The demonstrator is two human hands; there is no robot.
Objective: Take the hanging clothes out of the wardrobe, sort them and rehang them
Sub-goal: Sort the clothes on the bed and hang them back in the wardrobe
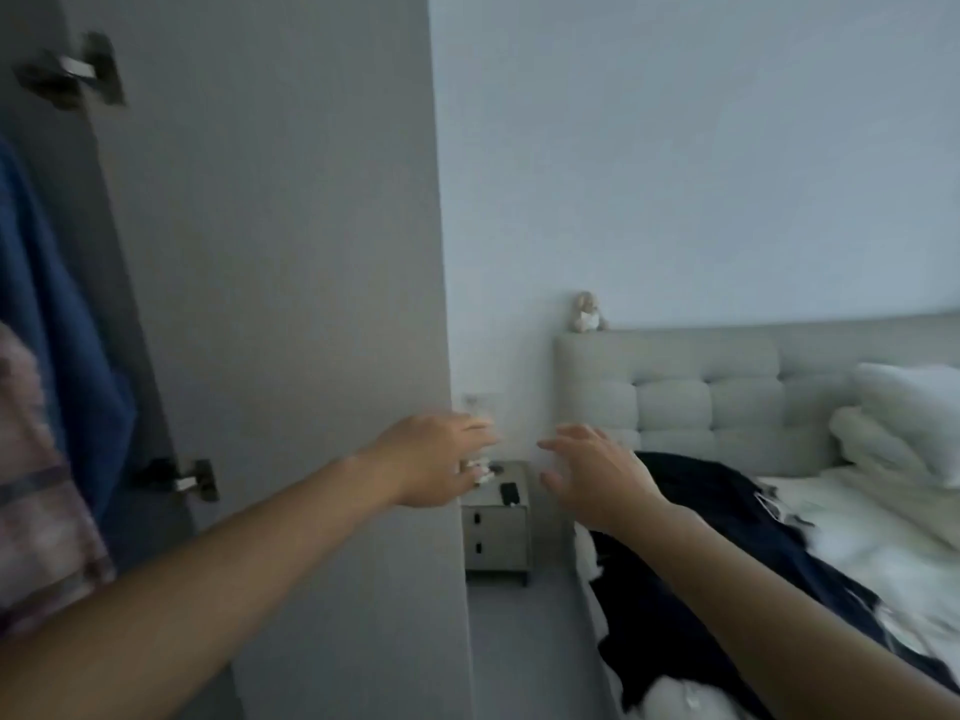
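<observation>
Head view: both bare arms are reaching forward past the open door (270, 252), toward the bed (857, 537).
Left hand (436, 459): fingers are spreading loosely, gripping nothing, beside the door's edge.
Right hand (597, 475): fingers are lying apart, empty, over the bed's near corner.
Dark clothes (727, 537): are lying heaped along the bed's near edge, probably laid out for sorting.
Wardrobe: a blue garment (57, 330) and a plaid one (36, 485) are hanging inside, at the left.
Nightstand (496, 532): is carrying a phone (509, 492) and small blurred items.
</observation>
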